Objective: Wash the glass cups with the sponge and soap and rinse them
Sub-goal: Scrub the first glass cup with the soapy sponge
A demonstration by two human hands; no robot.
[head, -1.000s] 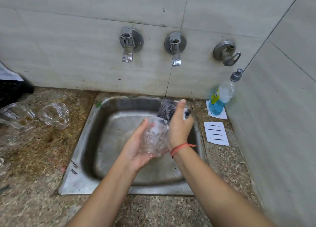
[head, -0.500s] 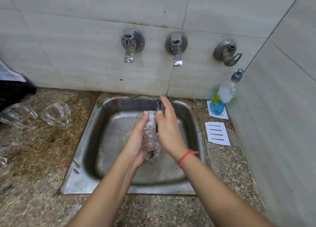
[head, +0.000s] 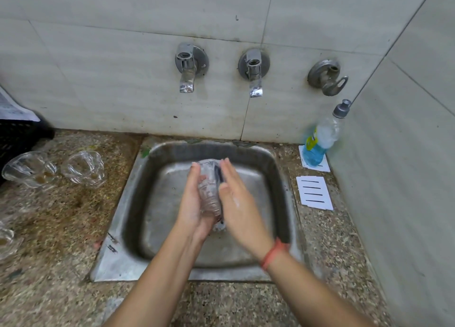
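Over the steel sink (head: pixel 283 179) my left hand (head: pixel 193 203) holds a clear ribbed glass cup (head: pixel 208 191) nearly upright, its mouth away from me. My right hand (head: pixel 236 198) holds a dark sponge (head: pixel 218 175) against the cup's right side, fingers stretched out and thumb tucked over it. Only thin dark strips of the sponge show, and soap foam sits on both hands. A soap bottle (head: pixel 320 139) with blue liquid stands at the back right corner. No water runs from the taps.
Two glass cups (head: pixel 29 170) (head: pixel 83 169) lie on the speckled counter at the left, and another cup (head: pixel 6 238) sits at the left edge. A black crate (head: pixel 17 134) sits behind them. Three wall taps (head: pixel 188 68) hang above the sink. A white slotted plate (head: pixel 314 192) lies on its right.
The cup has been turned from lying sideways to nearly upright. My right hand slid from the cup's mouth down along its side with the sponge, and both hands shifted slightly left.
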